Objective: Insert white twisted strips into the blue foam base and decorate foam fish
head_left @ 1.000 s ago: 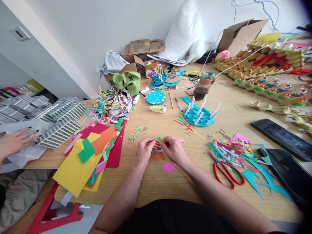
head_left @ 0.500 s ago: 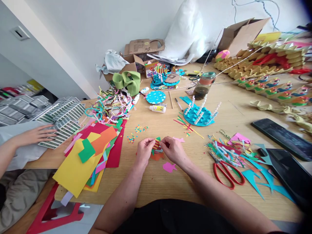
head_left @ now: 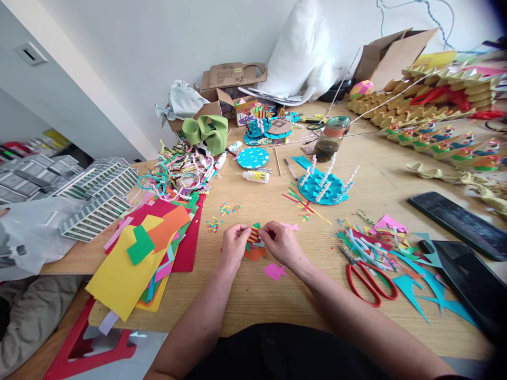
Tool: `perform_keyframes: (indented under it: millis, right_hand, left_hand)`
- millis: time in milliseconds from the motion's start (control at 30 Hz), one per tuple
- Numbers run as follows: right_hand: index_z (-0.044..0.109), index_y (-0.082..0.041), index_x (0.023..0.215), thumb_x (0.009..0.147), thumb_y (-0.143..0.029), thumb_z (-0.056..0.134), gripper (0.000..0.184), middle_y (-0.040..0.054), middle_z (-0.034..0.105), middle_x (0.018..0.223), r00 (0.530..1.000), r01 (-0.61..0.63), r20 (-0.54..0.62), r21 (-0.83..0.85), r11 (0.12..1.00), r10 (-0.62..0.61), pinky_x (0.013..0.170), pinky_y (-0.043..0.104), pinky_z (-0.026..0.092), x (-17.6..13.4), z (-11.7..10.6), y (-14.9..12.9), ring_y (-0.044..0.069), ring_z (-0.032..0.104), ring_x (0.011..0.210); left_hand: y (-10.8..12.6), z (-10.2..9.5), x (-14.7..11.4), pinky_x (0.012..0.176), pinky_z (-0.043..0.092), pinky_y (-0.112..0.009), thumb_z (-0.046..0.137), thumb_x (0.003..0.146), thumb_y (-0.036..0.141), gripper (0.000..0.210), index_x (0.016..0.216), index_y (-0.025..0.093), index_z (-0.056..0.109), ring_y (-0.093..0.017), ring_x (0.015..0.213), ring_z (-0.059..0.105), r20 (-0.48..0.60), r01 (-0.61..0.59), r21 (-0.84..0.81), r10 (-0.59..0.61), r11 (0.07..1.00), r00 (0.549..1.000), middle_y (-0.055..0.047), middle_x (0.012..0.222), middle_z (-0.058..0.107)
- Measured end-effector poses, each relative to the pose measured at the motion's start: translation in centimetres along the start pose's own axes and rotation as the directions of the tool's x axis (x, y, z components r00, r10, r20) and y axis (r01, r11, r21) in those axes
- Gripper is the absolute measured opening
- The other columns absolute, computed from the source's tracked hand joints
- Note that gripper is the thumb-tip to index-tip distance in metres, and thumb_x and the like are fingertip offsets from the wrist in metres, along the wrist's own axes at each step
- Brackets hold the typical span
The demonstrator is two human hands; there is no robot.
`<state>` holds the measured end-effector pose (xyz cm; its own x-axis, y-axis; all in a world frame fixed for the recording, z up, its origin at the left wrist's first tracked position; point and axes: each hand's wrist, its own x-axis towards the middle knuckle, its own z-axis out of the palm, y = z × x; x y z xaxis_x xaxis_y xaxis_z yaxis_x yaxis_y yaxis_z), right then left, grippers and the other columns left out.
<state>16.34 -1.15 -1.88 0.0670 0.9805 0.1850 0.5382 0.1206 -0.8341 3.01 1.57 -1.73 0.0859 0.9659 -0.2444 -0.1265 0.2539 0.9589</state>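
Note:
Between my two hands is a small paper fish (head_left: 255, 234) with yellow and red stripes and green parts. My left hand (head_left: 235, 244) pinches its left side. The fingers of my right hand (head_left: 282, 243) are closed at its right edge, and their tips partly hide it. Just below lies an orange paper cutout (head_left: 255, 254), partly covered by the fish and my hands. A pink paper fish (head_left: 275, 272) lies flat nearer to me. Behind my right hand another pink cutout (head_left: 292, 227) shows in part.
Coloured sheets (head_left: 122, 269) are piled at left, with small paper dots (head_left: 214, 224) beyond. Red-handled scissors (head_left: 372, 282), scraps and two phones (head_left: 459, 224) lie at right. A blue base (head_left: 325, 184) with twisted white stems, a glue bottle (head_left: 256, 177) and a jar (head_left: 332, 138) stand farther back.
At far left, the other person's hand has drawn back from the stacked boxes and almost left view. My hands and the striped fish stay practically in place.

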Motion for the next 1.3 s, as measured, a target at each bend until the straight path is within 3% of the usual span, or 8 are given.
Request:
perform_keyframes:
  millis: [300, 600, 1300]
  right_hand:
    - [0.042, -0.019, 0.055, 0.089, -0.030, 0.038, 0.036, -0.0013, 0.047, 0.053, 1.000, -0.019, -0.001, -0.018, 1.000, 0.019, 0.052, 0.024, 0.029, 0.23, -0.33, -0.38, 0.010, 0.042, 0.050]
    - [0.058, -0.016, 0.064, 0.080, -0.028, 0.051, 0.021, 0.0002, 0.057, 0.056, 0.998, -0.065, 0.010, 0.068, 0.996, 0.065, 0.050, 0.023, 0.033, 0.15, -0.06, -0.12, 0.011, 0.047, 0.050]
    - [0.057, -0.017, 0.061, 0.076, -0.021, 0.050, 0.017, 0.0009, 0.059, 0.057, 0.998, -0.064, -0.028, -0.015, 0.998, 0.063, 0.051, 0.023, 0.034, 0.04, 0.07, -0.10, 0.012, 0.050, 0.051]
  left_hand:
    - [0.13, -0.02, -0.08, 0.046, 0.053, -0.026, 0.066, 0.066, 0.032, 0.021, 0.076, 0.013, 0.062, -0.017, 0.055, 0.066, -0.009, -0.020, 0.018, 0.020, 1.000, 1.000, -0.003, 0.065, 0.068]
    - [0.26, 0.11, -0.17, 0.042, 0.052, -0.023, 0.067, 0.064, 0.029, 0.019, 0.073, 0.012, 0.063, -0.014, 0.053, 0.062, -0.033, -0.026, 0.020, 0.027, 0.999, 0.999, -0.002, 0.062, 0.065]
    - [0.08, 0.12, 0.00, 0.049, 0.050, -0.020, 0.067, 0.063, 0.026, 0.015, 0.070, 0.013, 0.065, -0.012, 0.054, 0.062, -0.046, -0.049, 0.012, 0.049, 0.999, 0.998, -0.001, 0.060, 0.067]
